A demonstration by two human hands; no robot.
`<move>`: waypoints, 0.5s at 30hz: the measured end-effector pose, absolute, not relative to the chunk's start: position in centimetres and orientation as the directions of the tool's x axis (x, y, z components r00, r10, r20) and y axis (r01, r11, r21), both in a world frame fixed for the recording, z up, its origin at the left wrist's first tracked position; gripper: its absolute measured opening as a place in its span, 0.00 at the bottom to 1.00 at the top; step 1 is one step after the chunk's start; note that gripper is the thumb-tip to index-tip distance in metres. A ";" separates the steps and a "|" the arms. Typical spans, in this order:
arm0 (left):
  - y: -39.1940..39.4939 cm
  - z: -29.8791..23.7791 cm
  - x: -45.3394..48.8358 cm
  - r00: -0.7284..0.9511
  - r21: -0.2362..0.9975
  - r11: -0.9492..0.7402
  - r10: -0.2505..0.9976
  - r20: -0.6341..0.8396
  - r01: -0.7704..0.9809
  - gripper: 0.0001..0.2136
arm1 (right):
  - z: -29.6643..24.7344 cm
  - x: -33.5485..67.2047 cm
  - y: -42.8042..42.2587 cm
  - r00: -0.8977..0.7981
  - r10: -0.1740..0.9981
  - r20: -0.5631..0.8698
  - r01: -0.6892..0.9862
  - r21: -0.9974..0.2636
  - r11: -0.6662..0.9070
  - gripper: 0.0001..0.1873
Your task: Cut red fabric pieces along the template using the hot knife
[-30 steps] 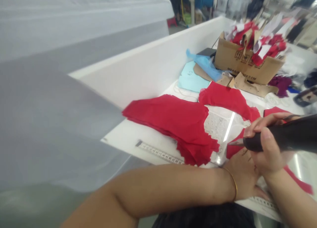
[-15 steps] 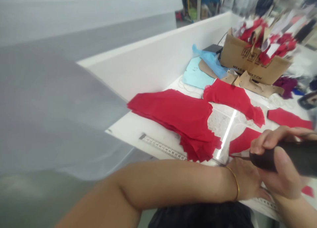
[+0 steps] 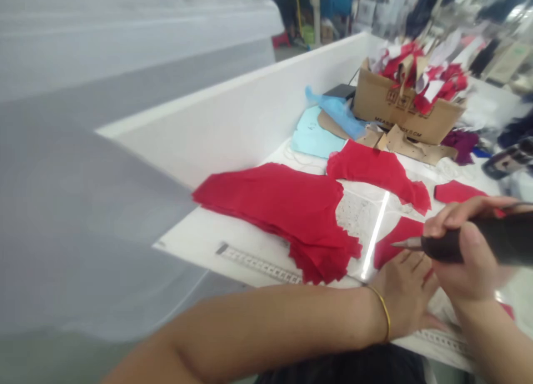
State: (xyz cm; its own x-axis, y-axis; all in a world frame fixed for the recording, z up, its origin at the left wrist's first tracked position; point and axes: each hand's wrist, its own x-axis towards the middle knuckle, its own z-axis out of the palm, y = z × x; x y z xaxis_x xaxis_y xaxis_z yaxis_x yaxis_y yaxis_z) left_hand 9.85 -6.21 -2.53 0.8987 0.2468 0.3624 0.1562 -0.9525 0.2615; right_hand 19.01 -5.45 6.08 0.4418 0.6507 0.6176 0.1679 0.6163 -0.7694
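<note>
My left hand point(image 3: 406, 295), with a gold bangle at its wrist, lies flat with fingers spread at the near edge of a red fabric piece point(image 3: 397, 237). My right hand point(image 3: 477, 262) is wrapped round a thick black-handled tool with a pointed metal tip point(image 3: 441, 249). Its tip points left, above that red piece and just over my left fingers; whether it touches the cloth I cannot tell. To the left lies a stack of red fabric pieces point(image 3: 270, 200) with jagged ends. Another red piece point(image 3: 375, 164) is farther back, beside a clear sheet point(image 3: 358, 214).
A measuring tape strip point(image 3: 258, 264) runs along the table's near edge. A white partition point(image 3: 233, 123) borders the left side. Behind are a cardboard box point(image 3: 403, 109) of red and white scraps, light blue card point(image 3: 314, 134) and brown templates point(image 3: 416, 145). White sheeting point(image 3: 83, 206) hangs at left.
The view has shifted, so the table contents sit further left. The pointed tool's tip has lifted off and stands clearer of my left hand, whose fingers now show.
</note>
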 end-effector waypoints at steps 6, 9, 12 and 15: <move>-5.0 -2.6 9.0 0.897 0.194 -0.962 0.251 0.364 0.191 0.41 | 5.0 22.3 -1.7 0.582 0.496 0.645 0.313 -0.740 0.595 0.14; -5.1 -3.0 8.9 0.899 0.183 -0.964 0.249 0.359 0.194 0.42 | 4.7 22.8 -1.1 0.590 0.465 0.661 0.338 -0.724 0.601 0.14; -5.3 -3.3 8.9 0.911 0.188 -0.963 0.246 0.333 0.191 0.43 | 4.6 22.6 -1.1 0.551 0.476 0.686 0.382 -0.714 0.587 0.13; -5.3 -3.2 8.8 0.917 0.170 -0.969 0.225 0.328 0.177 0.43 | 4.5 22.6 -1.1 0.529 0.494 0.690 0.372 -0.712 0.596 0.14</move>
